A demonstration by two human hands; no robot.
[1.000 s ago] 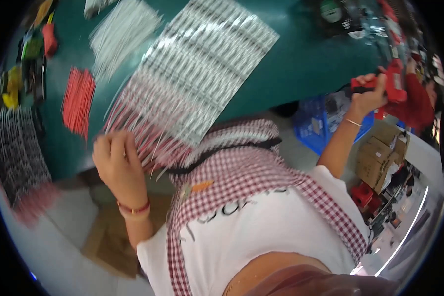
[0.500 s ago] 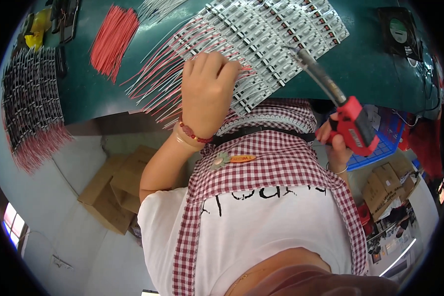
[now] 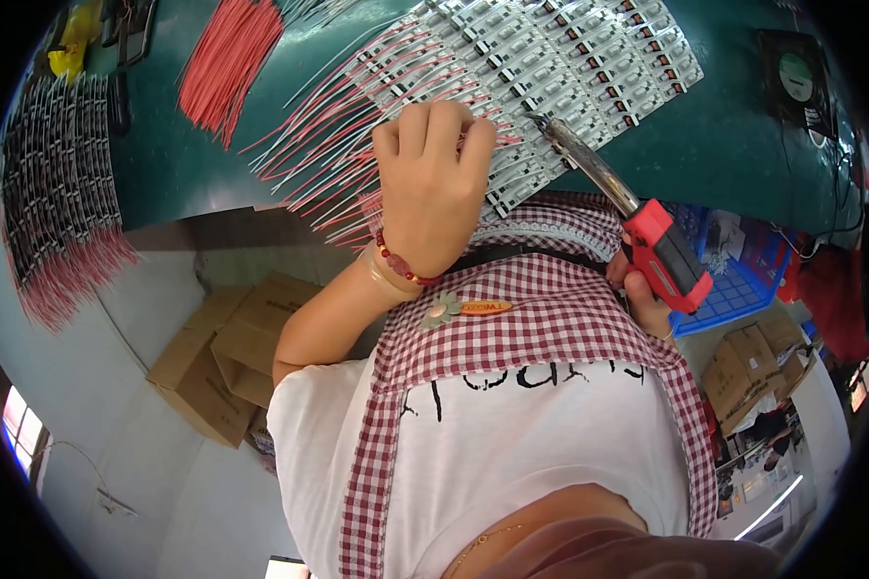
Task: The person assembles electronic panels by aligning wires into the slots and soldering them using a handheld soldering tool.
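Observation:
My left hand [image 3: 430, 183] is closed over the near left part of a sheet of small circuit boards [image 3: 550, 68], fingers bent down. Its fingertips are hidden, so what they pinch cannot be made out. Red and white wires [image 3: 323, 174] fan out leftward from the boards, passing beside and under this hand. In my right hand [image 3: 642, 289] is a red and black soldering gun [image 3: 671, 256], gripped by its handle. Its long metal barrel slants up and left, the tip over the boards a short way right of my left fingers. Whether the tip touches a board is unclear.
A bundle of red wires [image 3: 230, 63] lies on the green table [image 3: 164, 183]. Finished-looking dark wired strips [image 3: 63, 174] hang at the left. A black device with a round disc [image 3: 797, 77] stands right. Below are a blue crate [image 3: 734, 285] and cardboard boxes [image 3: 222, 357].
The soldering gun's tip has moved left and a little nearer to me, closer to my left hand. My left hand has shifted slightly right and stays closed.

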